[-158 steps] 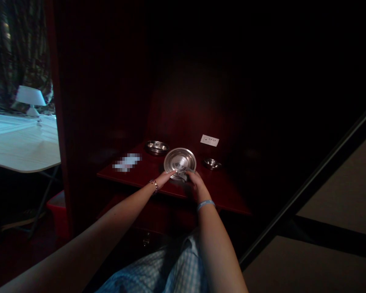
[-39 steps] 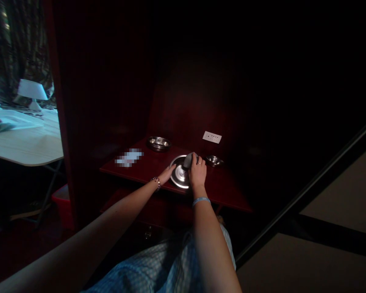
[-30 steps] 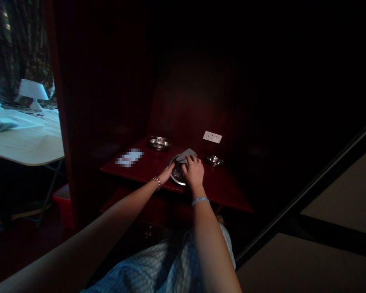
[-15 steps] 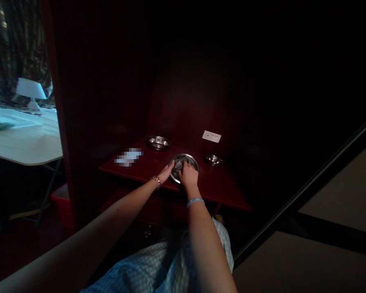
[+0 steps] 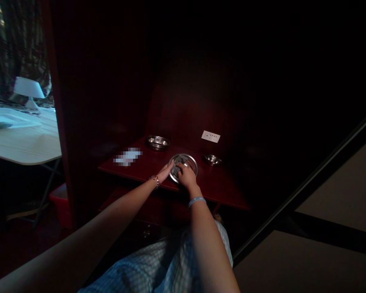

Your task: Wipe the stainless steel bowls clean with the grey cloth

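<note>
A round stainless steel bowl (image 5: 196, 160) is tilted towards me above the front of the dark red shelf. My left hand (image 5: 164, 173), with a beaded bracelet on its wrist, grips the bowl's left rim. Inside the bowl lies a crumpled grey cloth (image 5: 181, 158). My right hand (image 5: 187, 176), with a pale blue band on its wrist, reaches into the bowl with bent fingers pressed onto the cloth. The fingertips are partly lost in the folds and the dim light.
On the shelf (image 5: 219, 193), another steel bowl (image 5: 157, 143) stands at the back left and a smaller one (image 5: 212, 160) at the right. A blurred-out pale item (image 5: 128, 156) lies left. A socket (image 5: 211, 136) is on the back wall; a lamp (image 5: 29, 88) stands on a table beyond the partition.
My right hand has shifted the grey cloth within the bowl towards its left and far side, baring more metal at the right. The left hand keeps its place on the rim.
</note>
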The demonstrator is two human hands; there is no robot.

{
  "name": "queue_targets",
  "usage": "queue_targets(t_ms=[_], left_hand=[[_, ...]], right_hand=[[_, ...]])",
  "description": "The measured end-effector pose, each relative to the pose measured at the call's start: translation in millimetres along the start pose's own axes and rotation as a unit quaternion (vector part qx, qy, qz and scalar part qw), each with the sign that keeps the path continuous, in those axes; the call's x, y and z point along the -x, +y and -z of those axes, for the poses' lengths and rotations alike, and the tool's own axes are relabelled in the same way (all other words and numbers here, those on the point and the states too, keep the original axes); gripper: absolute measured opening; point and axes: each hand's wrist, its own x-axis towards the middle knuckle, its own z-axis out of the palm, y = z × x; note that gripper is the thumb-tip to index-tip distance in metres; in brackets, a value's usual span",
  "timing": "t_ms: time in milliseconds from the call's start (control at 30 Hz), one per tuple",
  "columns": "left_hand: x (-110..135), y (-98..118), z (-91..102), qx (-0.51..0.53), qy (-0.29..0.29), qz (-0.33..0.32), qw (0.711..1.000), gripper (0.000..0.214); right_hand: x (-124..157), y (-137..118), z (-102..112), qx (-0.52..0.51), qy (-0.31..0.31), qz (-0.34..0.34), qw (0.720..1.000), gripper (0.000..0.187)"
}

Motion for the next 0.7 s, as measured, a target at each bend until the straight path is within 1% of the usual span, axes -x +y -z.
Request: queue_targets(t_ms=[100,233,367,433,533,600,700], left_hand=[[-0.8,-0.9,0.4,-0.002,0.007,0.002,1.000,0.073],[-0.9,-3.1,0.1,-0.013,0.008,-0.017,1.000,0.077],[-1.7,-6.5,-0.2,-0.024,0.018,-0.038,0.999,0.077],[-2.0,-7.6,-0.2,-0.023,0.015,-0.042,0.999,0.076],[-0.7,-6.9,-0.7,-0.012,0.014,-0.043,0.999,0.075],[1.9,-4.5,-1.7,-0.015,0.023,-0.048,0.998,0.073],[6.6,1.1,-3.7,-0.050,0.045,-0.047,0.997,0.068]], right_hand=[[-3.6,2.6,0.2,-0.039,-0.024,-0.004,0.999,0.040],[-9.5,8.7,1.2,-0.078,-0.056,-0.002,0.995,0.037],[-13.2,19.2,3.3,-0.102,-0.107,-0.014,0.989,0.035],[-13.3,23.4,5.6,-0.099,-0.121,-0.021,0.987,0.034],[-11.1,26.0,11.0,-0.073,-0.128,-0.021,0.989,0.033],[-8.3,25.4,15.6,-0.049,-0.127,-0.014,0.991,0.034],[-2.9,22.6,22.2,-0.001,-0.121,-0.011,0.993,0.035]])
